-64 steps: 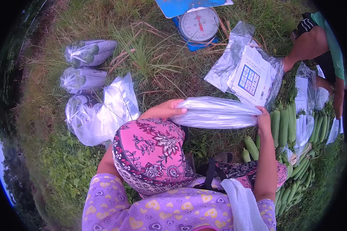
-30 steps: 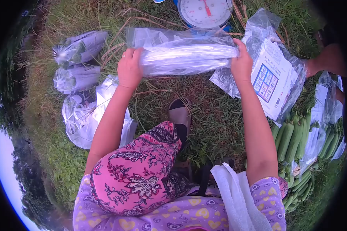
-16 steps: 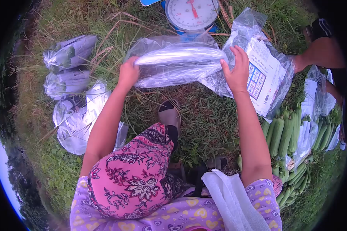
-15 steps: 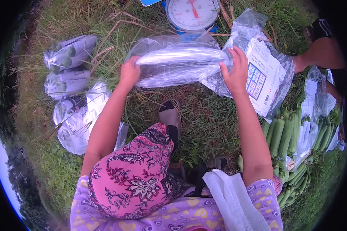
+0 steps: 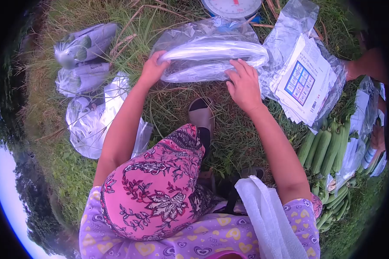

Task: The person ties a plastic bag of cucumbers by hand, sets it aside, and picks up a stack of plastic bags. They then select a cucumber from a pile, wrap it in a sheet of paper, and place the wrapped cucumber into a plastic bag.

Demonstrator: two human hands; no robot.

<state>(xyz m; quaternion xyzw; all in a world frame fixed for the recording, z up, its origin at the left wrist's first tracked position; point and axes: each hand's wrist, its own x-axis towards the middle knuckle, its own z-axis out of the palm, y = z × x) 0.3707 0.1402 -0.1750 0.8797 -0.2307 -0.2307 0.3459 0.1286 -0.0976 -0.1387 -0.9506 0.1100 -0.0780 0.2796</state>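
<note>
A bundle of clear plastic bags (image 5: 214, 51) lies crosswise on the grass ahead of me, folded into shiny rolls. At its left end, my left hand (image 5: 153, 70) is closed around the edge of the plastic. My right hand (image 5: 245, 84) is at the near right side, fingers apart and fingertips touching the plastic. Just right of the bundle is a stack of printed sheets (image 5: 306, 82) on more clear plastic. Beyond it stands a round dial scale (image 5: 231, 7), cut off by the top of the view.
Wrapped bundles of green vegetables (image 5: 84, 45) and a white plastic bag (image 5: 86, 129) lie at left. Long green vegetables (image 5: 328, 149) are piled at right, near another person's arm (image 5: 367, 67). A white towel (image 5: 268, 216) hangs over my front.
My right hand has moved from the bundle's right end leftward and nearer, onto its near side. My left hand keeps its hold. The whole view has shifted slightly.
</note>
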